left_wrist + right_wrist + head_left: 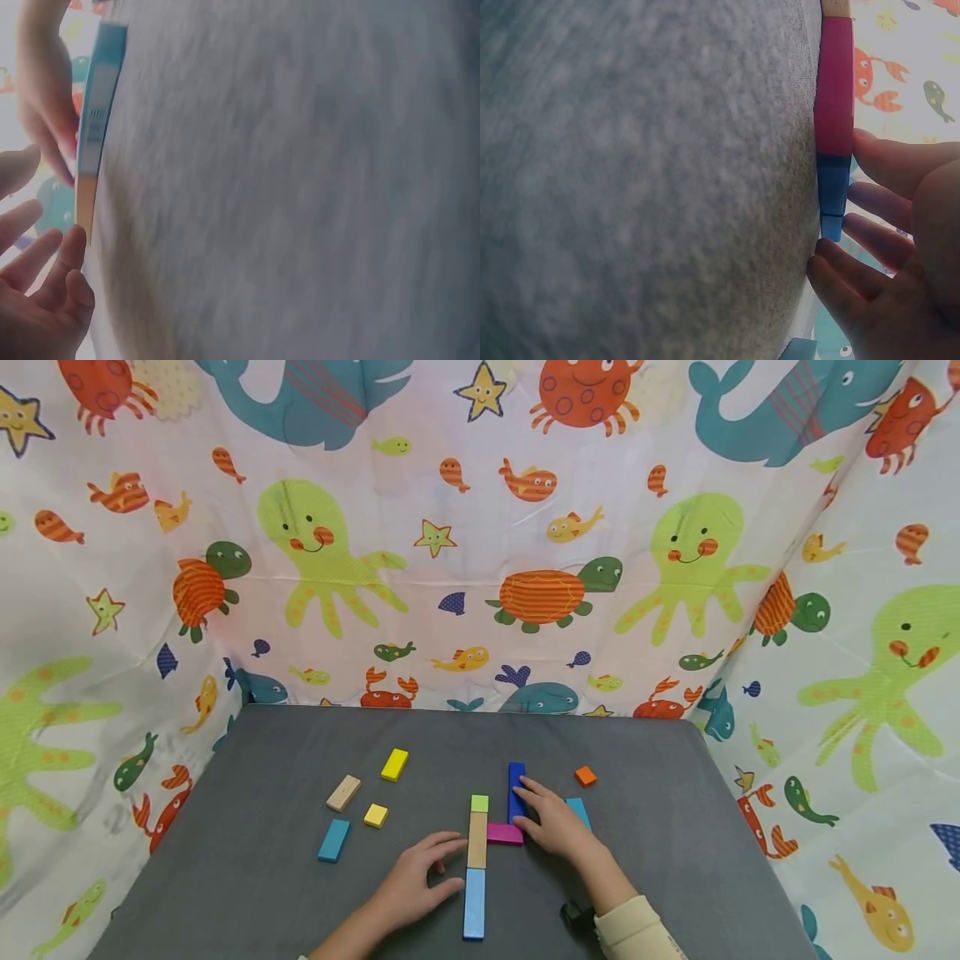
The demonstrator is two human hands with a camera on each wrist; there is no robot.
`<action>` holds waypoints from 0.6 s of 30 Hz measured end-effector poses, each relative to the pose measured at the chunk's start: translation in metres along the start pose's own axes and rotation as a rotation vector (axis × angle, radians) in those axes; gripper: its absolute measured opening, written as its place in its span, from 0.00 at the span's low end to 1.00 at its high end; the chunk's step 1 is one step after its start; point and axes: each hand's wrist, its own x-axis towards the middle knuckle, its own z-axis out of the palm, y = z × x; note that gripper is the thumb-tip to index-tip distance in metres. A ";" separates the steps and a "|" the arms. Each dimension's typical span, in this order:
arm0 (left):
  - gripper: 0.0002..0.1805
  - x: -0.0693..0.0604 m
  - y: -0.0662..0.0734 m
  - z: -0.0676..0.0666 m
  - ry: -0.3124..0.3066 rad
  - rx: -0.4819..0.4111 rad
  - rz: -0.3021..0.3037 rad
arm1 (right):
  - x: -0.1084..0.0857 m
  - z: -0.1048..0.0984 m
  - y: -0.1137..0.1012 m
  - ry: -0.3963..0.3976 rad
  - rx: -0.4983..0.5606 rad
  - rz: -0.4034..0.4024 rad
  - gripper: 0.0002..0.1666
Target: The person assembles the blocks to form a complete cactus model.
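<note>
A light blue block (474, 906), a plain wooden block (477, 842) and a small green block (479, 803) lie end to end in a column. From the wooden block's right side a magenta block (505, 834) runs across to a dark blue block (516, 787), which points away from the person. My right hand (557, 823) has its fingers along the dark blue block's right side, the thumb near the corner with the magenta block (835, 86). My left hand (420, 881) is left of the column, fingers spread and loosely bent beside the wooden block (85, 202), gripping nothing.
To the left lie a yellow block (394, 765), a wooden block (343, 793), a small yellow block (376, 816) and a blue block (333, 841). Right of the right hand are a small orange block (585, 776) and a partly hidden blue block (578, 811). A printed curtain (450, 652) borders the grey table.
</note>
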 end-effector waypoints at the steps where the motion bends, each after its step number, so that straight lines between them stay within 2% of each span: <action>1: 0.29 -0.001 -0.002 -0.003 0.015 0.016 0.001 | 0.000 0.000 0.000 -0.001 -0.001 0.002 0.35; 5: 0.29 -0.003 -0.011 -0.015 0.060 0.057 -0.005 | -0.001 0.001 0.000 -0.002 -0.003 0.009 0.35; 12: 0.27 -0.007 -0.023 -0.038 0.128 0.095 -0.073 | -0.001 0.001 0.000 -0.002 0.012 0.007 0.35; 18: 0.26 -0.009 -0.031 -0.056 0.167 0.102 -0.104 | 0.001 0.001 0.001 -0.012 0.015 0.008 0.35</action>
